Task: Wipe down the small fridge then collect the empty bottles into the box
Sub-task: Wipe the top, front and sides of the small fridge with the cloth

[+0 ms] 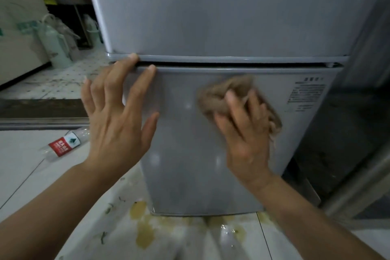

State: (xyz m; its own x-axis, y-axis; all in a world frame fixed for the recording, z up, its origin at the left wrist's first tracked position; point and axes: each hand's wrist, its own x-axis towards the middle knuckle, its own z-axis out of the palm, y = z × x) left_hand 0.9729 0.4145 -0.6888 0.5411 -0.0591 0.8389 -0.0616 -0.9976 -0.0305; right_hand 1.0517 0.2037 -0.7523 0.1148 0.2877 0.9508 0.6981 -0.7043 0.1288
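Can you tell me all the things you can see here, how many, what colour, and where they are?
fridge: one, grey, two doors, centre.
cloth: one, brown, bunched on the lower door.
bottle: one, clear with red label, lying on the floor at left.
green bottle: one, pale green, standing at back left.
floor: white tiles, with yellowish stains below the fridge.
label: one, printed text, right side of lower door.
left hand: one, fingers spread, fingertips at the top edge of the lower door.
right hand: one, pressing the cloth against the door.
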